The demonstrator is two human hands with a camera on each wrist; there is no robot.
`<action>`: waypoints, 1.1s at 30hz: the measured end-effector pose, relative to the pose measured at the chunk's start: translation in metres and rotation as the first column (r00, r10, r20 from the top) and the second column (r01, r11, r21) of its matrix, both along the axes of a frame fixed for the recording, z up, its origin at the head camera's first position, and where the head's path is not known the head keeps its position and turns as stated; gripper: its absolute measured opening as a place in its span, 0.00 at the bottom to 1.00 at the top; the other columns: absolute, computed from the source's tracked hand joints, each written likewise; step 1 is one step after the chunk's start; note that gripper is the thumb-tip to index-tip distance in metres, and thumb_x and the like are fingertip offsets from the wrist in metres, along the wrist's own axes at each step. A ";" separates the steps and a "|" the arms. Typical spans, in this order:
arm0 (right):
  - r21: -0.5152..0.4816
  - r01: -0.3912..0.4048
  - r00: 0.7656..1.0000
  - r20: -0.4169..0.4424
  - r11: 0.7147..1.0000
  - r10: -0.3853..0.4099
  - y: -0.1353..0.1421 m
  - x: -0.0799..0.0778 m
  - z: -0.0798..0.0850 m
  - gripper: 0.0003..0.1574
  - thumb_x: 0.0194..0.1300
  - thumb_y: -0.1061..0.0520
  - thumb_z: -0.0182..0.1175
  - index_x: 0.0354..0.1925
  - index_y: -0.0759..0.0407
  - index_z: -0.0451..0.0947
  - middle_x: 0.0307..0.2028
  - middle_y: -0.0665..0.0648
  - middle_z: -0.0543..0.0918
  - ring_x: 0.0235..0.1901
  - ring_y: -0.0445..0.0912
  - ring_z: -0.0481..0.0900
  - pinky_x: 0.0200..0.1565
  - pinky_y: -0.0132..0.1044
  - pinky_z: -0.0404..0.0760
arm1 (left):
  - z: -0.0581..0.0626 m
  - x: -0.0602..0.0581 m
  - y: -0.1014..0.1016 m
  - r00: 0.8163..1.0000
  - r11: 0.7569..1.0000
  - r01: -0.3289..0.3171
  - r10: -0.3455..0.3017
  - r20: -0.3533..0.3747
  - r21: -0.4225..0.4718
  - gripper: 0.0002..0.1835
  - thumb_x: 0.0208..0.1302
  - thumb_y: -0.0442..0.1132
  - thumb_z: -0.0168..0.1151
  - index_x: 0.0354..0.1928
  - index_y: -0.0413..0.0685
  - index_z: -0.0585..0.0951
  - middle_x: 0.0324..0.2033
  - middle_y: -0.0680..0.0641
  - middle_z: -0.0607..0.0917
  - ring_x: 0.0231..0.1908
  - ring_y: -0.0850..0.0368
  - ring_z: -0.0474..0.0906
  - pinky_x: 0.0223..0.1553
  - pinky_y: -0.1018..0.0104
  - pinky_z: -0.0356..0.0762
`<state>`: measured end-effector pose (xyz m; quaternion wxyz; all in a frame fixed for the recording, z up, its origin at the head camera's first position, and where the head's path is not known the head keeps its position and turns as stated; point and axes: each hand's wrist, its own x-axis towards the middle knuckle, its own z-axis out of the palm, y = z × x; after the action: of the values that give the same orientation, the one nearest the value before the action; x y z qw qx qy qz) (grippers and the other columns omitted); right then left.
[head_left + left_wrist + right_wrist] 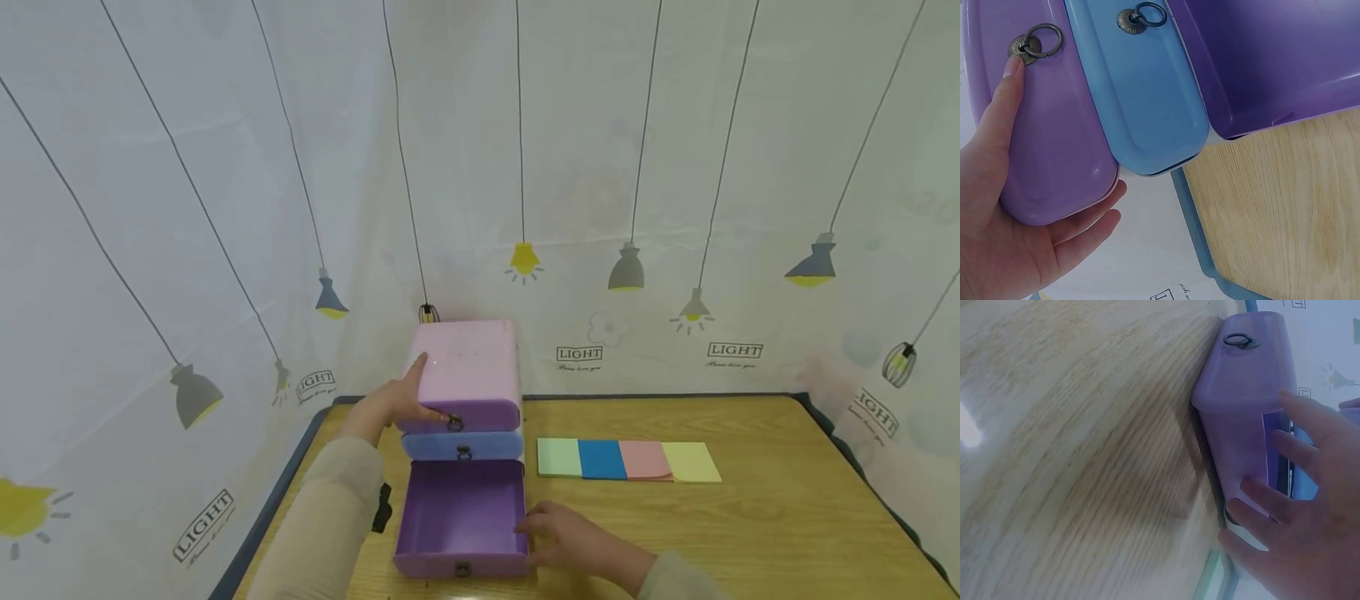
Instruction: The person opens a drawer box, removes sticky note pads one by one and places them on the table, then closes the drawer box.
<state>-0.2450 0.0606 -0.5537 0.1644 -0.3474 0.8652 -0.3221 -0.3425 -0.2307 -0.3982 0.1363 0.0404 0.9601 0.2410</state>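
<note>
A small drawer cabinet point(468, 358) with a pink top stands on the table. Its top drawer point(1066, 125) has a purple front and its middle drawer point(1141, 87) a blue one, both pushed in. The purple bottom drawer point(465, 504) is pulled out, with bare floor showing inside. My left hand point(401, 402) holds the cabinet's upper left corner: the thumb lies on the purple front beside the ring pull point(1035, 44), the fingers along the side. My right hand point(1310, 506), fingers spread, is at the right wall of the bottom drawer; whether every fingertip touches cannot be seen.
Right of the cabinet, light green point(558, 457), blue point(602, 460), pink point(645, 460) and yellow point(694, 462) paper pads lie in a row on the wooden table point(787, 517). A lamp-patterned white sheet point(465, 167) hangs behind. A black object point(382, 508) shows beside the left sleeve.
</note>
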 end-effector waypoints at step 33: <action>-0.126 0.139 0.983 0.138 0.982 -0.121 -0.017 -0.012 -0.010 0.14 0.54 0.43 0.62 0.32 0.48 0.70 0.27 0.43 0.75 0.28 0.37 0.72 0.29 0.33 0.72 | 0.001 0.000 0.001 0.999 0.997 0.024 -0.027 -0.034 -0.071 0.66 0.38 0.60 0.70 0.69 0.58 0.33 0.58 0.34 0.66 0.44 0.45 0.71 0.43 0.51 0.69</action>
<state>-0.2571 0.0440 -0.5638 0.1750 -0.2787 0.8498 -0.4117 -0.3424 -0.2297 -0.3974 0.1239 0.0520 0.9697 0.2042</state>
